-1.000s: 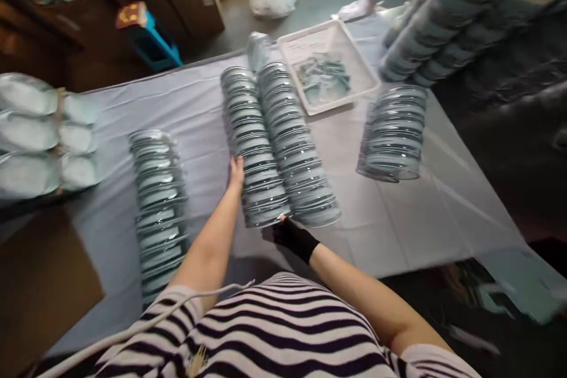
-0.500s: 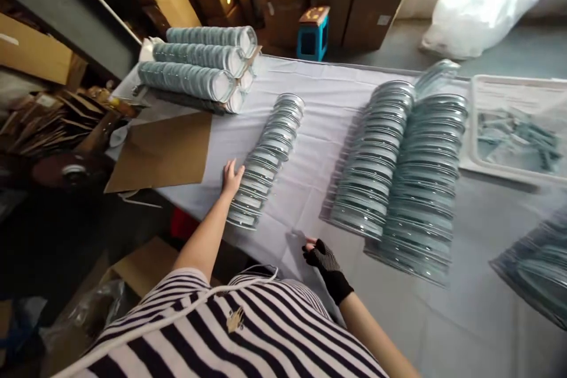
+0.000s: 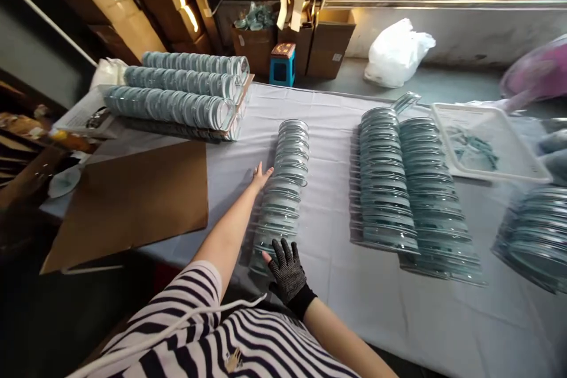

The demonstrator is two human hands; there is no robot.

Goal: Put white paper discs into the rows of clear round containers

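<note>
A row of round, clear, glass-like lids lies on the white-covered table in front of me, its pieces overlapping from near to far. At its left side, my bare left hand rests with the fingers apart, against or very close to the rims. My right hand, in a black fingerless glove with pale dots, is spread open by the row's near end. Whether its fingertips touch the last lids I cannot tell. Neither hand is closed round a lid.
Two longer lid rows stand to the right, with a white tray of clear pieces behind. Another lid group is at far right. Stacked lid rows and a cardboard sheet lie left. A blue stool stands beyond the table.
My left hand has slid farther along the row's side. My right hand has come from the bare cloth to the row's near end, its fingers now spread. The view has shifted too.
</note>
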